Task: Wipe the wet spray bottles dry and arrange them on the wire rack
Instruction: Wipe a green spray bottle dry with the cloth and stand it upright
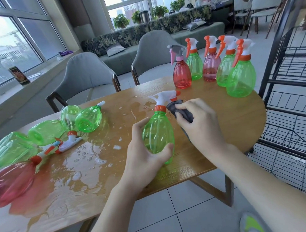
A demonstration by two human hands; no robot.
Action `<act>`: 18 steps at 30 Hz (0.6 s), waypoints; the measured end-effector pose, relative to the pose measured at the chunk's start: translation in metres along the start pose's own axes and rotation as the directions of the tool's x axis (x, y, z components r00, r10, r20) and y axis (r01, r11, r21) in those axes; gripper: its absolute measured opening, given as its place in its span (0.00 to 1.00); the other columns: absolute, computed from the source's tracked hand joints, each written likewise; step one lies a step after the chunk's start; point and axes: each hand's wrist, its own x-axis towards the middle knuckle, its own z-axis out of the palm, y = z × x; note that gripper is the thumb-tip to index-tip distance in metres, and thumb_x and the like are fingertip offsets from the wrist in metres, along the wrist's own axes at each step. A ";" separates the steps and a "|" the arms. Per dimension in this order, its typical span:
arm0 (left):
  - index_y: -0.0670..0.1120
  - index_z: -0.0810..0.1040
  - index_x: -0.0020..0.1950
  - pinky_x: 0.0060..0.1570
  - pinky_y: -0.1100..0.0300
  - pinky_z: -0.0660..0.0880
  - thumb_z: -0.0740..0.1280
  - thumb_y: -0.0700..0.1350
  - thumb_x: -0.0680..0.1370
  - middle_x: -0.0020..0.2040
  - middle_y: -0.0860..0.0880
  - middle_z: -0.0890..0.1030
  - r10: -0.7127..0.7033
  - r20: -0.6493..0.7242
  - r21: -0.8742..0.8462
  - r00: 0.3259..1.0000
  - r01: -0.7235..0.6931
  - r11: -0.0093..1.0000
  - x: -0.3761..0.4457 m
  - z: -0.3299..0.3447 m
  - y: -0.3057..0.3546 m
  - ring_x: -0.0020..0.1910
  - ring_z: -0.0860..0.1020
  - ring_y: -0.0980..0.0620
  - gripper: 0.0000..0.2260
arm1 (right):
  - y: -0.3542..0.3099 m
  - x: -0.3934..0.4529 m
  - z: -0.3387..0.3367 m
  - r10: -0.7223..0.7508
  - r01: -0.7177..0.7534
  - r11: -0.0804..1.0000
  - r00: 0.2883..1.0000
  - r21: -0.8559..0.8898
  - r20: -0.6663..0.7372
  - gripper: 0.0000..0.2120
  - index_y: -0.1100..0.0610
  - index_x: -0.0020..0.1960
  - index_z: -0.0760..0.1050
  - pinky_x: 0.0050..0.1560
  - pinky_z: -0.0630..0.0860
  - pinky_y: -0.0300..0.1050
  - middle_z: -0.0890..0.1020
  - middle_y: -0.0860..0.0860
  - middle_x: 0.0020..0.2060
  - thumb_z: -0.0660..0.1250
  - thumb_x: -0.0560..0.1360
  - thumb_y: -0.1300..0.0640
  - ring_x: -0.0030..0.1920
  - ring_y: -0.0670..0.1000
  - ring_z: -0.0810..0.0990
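Left hand (144, 150) grips green bottle (158, 131), cloth (180, 110) beside neck

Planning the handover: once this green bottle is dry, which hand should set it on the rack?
Probably the left hand: it already grips the green bottle, though the wire rack stands on the person's right. The right hand is busy holding the grey cloth.

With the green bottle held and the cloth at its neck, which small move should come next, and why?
Probably draw the grey cloth in the right hand down over the body of the green bottle, which the left hand holds: the cloth sits only beside the orange collar, so the body below looks unwiped.
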 end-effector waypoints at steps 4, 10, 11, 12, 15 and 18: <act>0.57 0.67 0.74 0.58 0.74 0.71 0.79 0.52 0.70 0.62 0.68 0.79 -0.001 0.020 0.003 1.000 0.001 1.000 -0.001 -0.002 -0.001 0.64 0.78 0.64 0.35 | -0.004 0.011 -0.003 0.001 -0.001 1.000 0.999 0.005 -0.034 0.08 0.60 0.55 0.84 0.47 0.69 0.32 0.82 0.56 0.47 0.74 0.76 0.64 0.44 0.49 0.78; 0.59 0.68 0.73 0.67 0.54 0.76 0.79 0.55 0.69 0.63 0.69 0.78 -0.027 -0.020 -0.010 0.999 0.026 1.000 -0.002 -0.009 -0.005 0.65 0.78 0.63 0.35 | 0.001 0.000 -0.003 0.018 -0.019 1.000 0.997 0.010 0.073 0.09 0.59 0.53 0.84 0.46 0.72 0.35 0.82 0.56 0.47 0.75 0.74 0.66 0.43 0.53 0.81; 0.60 0.68 0.73 0.68 0.51 0.76 0.79 0.57 0.68 0.63 0.68 0.78 -0.034 -0.031 -0.020 0.999 0.033 0.999 -0.002 -0.011 -0.006 0.65 0.79 0.62 0.36 | 0.003 -0.003 -0.004 0.023 -0.024 1.000 0.996 0.011 0.086 0.09 0.58 0.52 0.84 0.46 0.72 0.33 0.82 0.55 0.46 0.76 0.73 0.66 0.43 0.53 0.81; 0.60 0.69 0.72 0.68 0.48 0.77 0.79 0.58 0.68 0.63 0.67 0.79 -0.041 -0.039 -0.033 0.998 0.039 0.999 -0.002 -0.013 -0.007 0.65 0.79 0.60 0.36 | 0.004 -0.005 -0.006 0.026 -0.028 0.999 0.996 0.016 0.086 0.09 0.58 0.52 0.85 0.47 0.72 0.32 0.83 0.54 0.46 0.76 0.73 0.66 0.44 0.51 0.81; 0.61 0.69 0.72 0.67 0.51 0.78 0.80 0.57 0.68 0.64 0.67 0.79 -0.039 -0.034 -0.039 0.999 0.037 0.999 -0.004 -0.016 -0.009 0.65 0.80 0.60 0.35 | 0.002 -0.004 -0.017 0.128 -0.130 0.984 0.992 0.120 0.024 0.08 0.55 0.54 0.85 0.50 0.77 0.38 0.85 0.49 0.48 0.75 0.75 0.62 0.48 0.46 0.82; 0.59 0.68 0.73 0.63 0.64 0.75 0.79 0.55 0.69 0.64 0.69 0.78 -0.023 -0.007 -0.020 1.000 0.023 1.000 -0.006 -0.017 -0.007 0.66 0.78 0.63 0.36 | -0.005 0.009 -0.019 0.378 -0.356 0.848 0.926 0.394 0.022 0.08 0.50 0.56 0.84 0.56 0.80 0.42 0.87 0.43 0.49 0.73 0.78 0.60 0.53 0.43 0.85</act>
